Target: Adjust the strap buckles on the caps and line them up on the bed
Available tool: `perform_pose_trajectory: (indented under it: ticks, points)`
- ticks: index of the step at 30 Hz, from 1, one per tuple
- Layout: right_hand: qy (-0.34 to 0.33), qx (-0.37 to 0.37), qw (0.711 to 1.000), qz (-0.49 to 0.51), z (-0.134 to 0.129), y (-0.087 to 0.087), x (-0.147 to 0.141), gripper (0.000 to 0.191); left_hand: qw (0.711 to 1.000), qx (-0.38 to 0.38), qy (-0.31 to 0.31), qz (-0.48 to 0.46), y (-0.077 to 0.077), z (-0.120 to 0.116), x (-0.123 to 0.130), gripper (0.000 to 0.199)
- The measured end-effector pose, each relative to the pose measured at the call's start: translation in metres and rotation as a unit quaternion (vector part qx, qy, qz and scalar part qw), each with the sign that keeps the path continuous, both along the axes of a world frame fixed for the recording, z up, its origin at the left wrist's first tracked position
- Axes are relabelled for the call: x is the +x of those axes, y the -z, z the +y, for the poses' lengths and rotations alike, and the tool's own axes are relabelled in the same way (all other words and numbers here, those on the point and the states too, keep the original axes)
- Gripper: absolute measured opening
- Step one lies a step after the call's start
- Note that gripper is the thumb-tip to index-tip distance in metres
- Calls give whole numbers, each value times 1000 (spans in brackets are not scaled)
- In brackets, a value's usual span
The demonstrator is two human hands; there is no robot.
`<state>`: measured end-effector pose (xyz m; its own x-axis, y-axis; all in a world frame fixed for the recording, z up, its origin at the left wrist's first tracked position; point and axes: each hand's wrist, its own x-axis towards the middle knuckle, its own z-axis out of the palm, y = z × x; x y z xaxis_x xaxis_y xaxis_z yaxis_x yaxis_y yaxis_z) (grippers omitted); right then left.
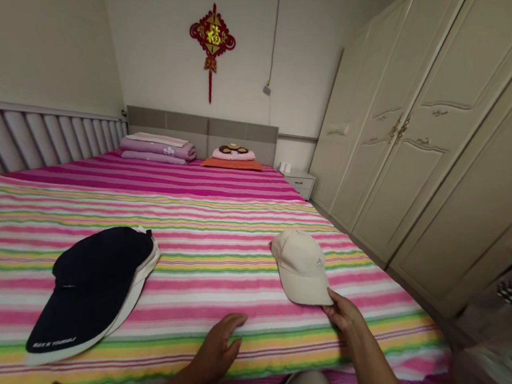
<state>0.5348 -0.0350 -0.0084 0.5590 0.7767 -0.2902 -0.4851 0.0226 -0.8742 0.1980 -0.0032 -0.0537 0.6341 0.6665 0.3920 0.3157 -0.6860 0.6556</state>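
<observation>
A cream cap (300,265) with a small dark mark rests on the striped bedspread (210,273), its brim toward me. My right hand (341,311) pinches the right corner of that brim between thumb and fingers. Left of it, my left hand (221,345) is held over the near part of the bed, thumb and fingers apart, holding nothing. At the left a dark navy cap (92,284) with white lettering on its brim lies on top of a white cap (136,289), which shows only along the right and lower edges.
Folded purple bedding (159,149) and a pink pile on an orange piece (232,163) lie by the headboard (184,125). A white nightstand (301,182) and tall wardrobe (383,126) stand at the right. A slatted rail (35,136) borders the left side.
</observation>
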Motion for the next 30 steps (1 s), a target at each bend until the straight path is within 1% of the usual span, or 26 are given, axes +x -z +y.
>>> perform_pose_trajectory:
  ticks: [3,7,8,11,12,13,14,17,22,26,30]
  points:
    - [25,-37,999,21,-5,-3,-8,9,1000,8,-3,-5,1,1,0,41]
    - [67,-29,997,22,-12,-5,-26,10,999,25,3,-24,3,2,0,41]
    - [77,-24,997,21,-14,-4,-31,16,999,26,4,-29,3,2,0,41]
    - [117,-5,993,14,-16,-1,-48,52,999,26,3,-35,2,1,0,42]
    - [131,2,991,11,-17,1,-53,61,999,26,5,-34,2,1,0,42]
    - [142,10,990,8,-17,2,-57,65,999,26,6,-34,1,0,1,42]
    - [150,19,988,6,-16,3,-60,65,999,26,9,-34,1,0,1,42]
    - [157,42,987,2,-16,5,-64,56,999,27,13,-38,1,1,2,43]
    - [161,70,985,3,-19,5,-64,50,998,25,26,-48,1,1,2,43]
    - [150,72,986,-1,-23,4,-64,49,998,9,22,-52,-1,-2,2,44]
    - [154,57,986,-23,-23,5,-65,48,998,-15,16,-54,-2,-5,3,44]
